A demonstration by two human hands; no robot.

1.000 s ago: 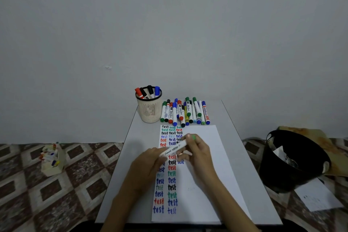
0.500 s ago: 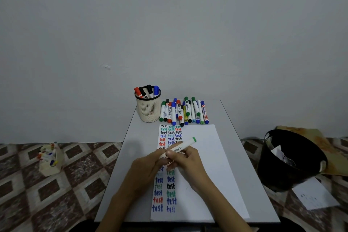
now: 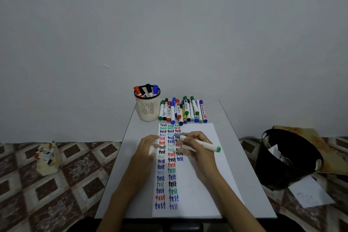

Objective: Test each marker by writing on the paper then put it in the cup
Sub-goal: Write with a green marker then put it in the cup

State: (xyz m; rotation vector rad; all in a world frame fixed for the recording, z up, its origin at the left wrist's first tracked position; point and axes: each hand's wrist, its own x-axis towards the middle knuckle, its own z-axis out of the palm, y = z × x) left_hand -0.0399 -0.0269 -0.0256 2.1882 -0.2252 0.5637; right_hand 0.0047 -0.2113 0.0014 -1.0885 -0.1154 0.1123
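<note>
Fingers (image 3: 190, 134) of the right hand (image 3: 199, 151) pinch the marker (image 3: 205, 145) near its bare tip, over the paper's (image 3: 199, 194) third column of writing; its green end points toward the desk's (image 3: 120, 184) right edge; the left hand (image 3: 147, 149) curls on a white piece (image 3: 151, 151) at the paper's left edge; the cup (image 3: 148, 109) stands at the far edge.

Both forearms reach forward, hands near each other. Right hand (image 3: 197, 149) pinches a marker (image 3: 206, 145) close to its tip, fingers curled. Left hand (image 3: 146, 149) curled, holding a small white piece (image 3: 151, 151).
</note>
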